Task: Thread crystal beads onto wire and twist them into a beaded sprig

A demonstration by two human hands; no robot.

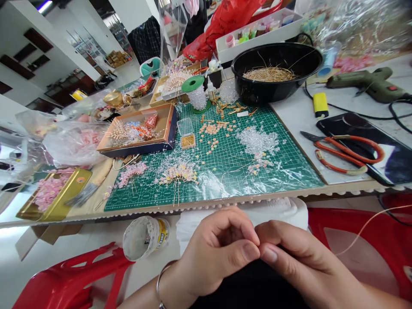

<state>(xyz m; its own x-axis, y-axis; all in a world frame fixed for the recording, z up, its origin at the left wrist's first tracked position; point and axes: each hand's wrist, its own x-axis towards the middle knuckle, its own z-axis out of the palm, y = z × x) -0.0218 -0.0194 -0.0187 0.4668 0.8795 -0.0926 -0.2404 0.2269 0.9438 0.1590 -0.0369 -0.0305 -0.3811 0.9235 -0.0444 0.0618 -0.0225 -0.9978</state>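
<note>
Gold wire (370, 227) | lower right of frame, passing behind right hand (299, 262) | grip: narrow pinch, left hand (212, 253) meeting it fingertip to fingertip at bottom centre, anything held too small to tell | above: green cutting mat (206, 171), clear beads (257, 141)

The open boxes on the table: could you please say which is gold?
The gold tin at far left, holding pink beads; the brown box beside the cutting mat has navy sides.

Thin wire (370, 225) end hidden between left hand (215, 251) and right hand (304, 262)
</note>
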